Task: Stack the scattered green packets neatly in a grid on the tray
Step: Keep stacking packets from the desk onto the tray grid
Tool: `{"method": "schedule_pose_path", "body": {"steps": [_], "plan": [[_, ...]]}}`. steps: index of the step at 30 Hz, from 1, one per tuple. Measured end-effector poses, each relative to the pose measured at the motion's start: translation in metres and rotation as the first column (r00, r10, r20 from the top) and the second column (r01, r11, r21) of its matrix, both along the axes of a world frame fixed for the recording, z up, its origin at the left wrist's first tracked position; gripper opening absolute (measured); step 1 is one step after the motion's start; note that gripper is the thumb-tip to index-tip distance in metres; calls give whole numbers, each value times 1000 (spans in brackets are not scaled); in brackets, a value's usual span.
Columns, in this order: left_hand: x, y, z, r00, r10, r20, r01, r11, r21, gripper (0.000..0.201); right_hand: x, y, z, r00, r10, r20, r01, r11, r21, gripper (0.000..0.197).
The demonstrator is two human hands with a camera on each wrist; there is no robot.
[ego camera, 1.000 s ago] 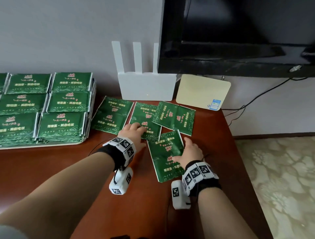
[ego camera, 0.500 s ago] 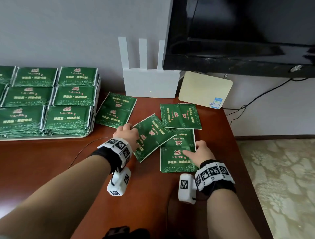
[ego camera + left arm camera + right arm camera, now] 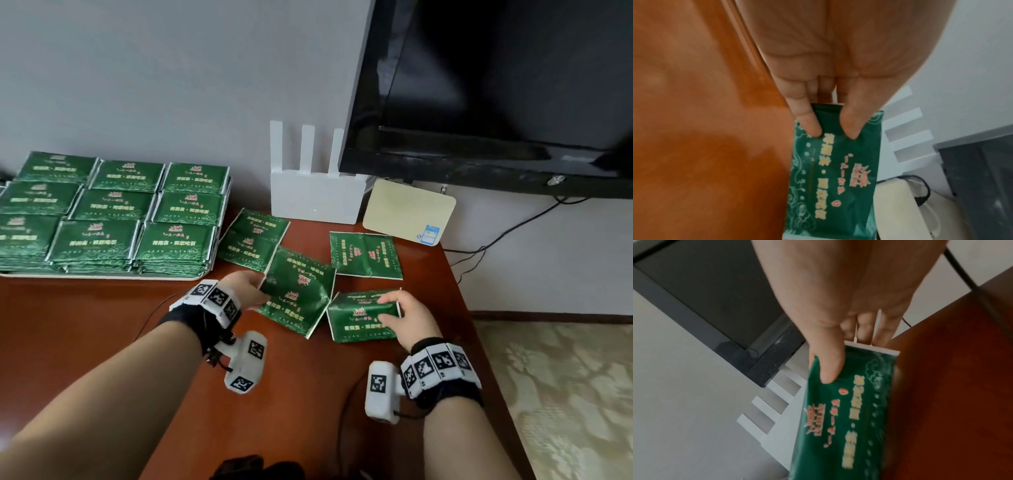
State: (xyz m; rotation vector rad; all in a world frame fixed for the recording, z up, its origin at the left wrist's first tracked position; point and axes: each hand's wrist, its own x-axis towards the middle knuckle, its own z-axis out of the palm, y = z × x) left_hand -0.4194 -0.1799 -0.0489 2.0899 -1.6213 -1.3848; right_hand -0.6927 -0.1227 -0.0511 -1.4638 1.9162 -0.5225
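— What do the hands hold?
— The left hand (image 3: pixel 244 287) pinches one green packet (image 3: pixel 297 291); the right hand (image 3: pixel 409 317) pinches another packet (image 3: pixel 359 317), near the right edge of the brown table (image 3: pixel 102 342).
— And the tray (image 3: pixel 102 276)?
— At the back left corner, with packet stacks (image 3: pixel 113 212). A router (image 3: pixel 317 195) and TV (image 3: pixel 496 85) stand at the wall.

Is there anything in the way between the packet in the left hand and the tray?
Nothing visible blocks it. The left hand pinches a packet, and only bare table lies between it and the tray; another loose packet sits farther back.
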Motion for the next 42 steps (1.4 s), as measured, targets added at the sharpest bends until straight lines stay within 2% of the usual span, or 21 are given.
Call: {"method": "schedule_pose_path", "body": {"steps": [2,5,8,12,13,15,18,22,24,28,32,35,36,37,38,39,41,42], "plan": [[11,4,8,992,74,-100,-77,997,-26,8,2,2,4,999,-33,16,34,997,-71,17],[24,14,17,964,140,-227,-157,986,-59,10,5,7,6,987,-143,-65,128,971,-200,15],[31,26,20,949,161,-271,-191,978,-86,18,9,13,8,976,-201,-84,180,961,-211,6],[31,40,24,938,143,-316,-187,976,-111,32,15,12,7,989,-110,94,126,975,-181,8],[30,43,25,940,135,-315,-179,977,-116,29,17,12,6,986,-115,123,135,977,-168,9],[25,50,28,929,140,-343,-181,979,-91,10,23,13,3,970,-146,194,175,974,-142,13],[18,53,27,896,161,-414,-204,977,-63,8,30,13,-2,955,-181,233,211,971,-111,25],[10,49,29,871,180,-457,-225,973,-46,29,33,1,-1,981,-51,186,84,980,-177,29],[2,43,31,841,212,-497,-268,962,-42,19,33,-7,1,982,-3,191,42,979,-199,33],[-12,30,31,785,262,-562,-326,945,-14,17,34,-21,8,967,77,241,-18,972,-236,25],[-19,17,31,719,300,-627,-356,934,39,13,46,-27,13,967,230,105,-206,958,-201,30],[-17,11,28,697,296,-653,-310,946,98,17,46,-34,11,973,230,-24,-230,949,-215,30],[-15,11,28,735,282,-617,-297,952,81,16,44,-37,10,976,217,-27,-217,951,-221,31],[-12,11,28,823,228,-520,-264,965,5,13,43,-39,9,977,212,-18,-210,951,-228,31],[-9,11,27,910,155,-384,-204,975,-91,14,43,-40,8,977,213,-13,-210,950,-231,30],[-7,10,25,961,87,-264,-135,976,-171,24,44,-41,7,975,223,-10,-219,949,-227,30],[-6,10,20,992,-1,-129,-31,969,-246,43,48,-43,3,967,256,-1,-250,941,-227,28],[-8,9,17,995,-22,-96,-3,967,-255,45,51,-45,0,963,268,5,-260,939,-226,26]]}}
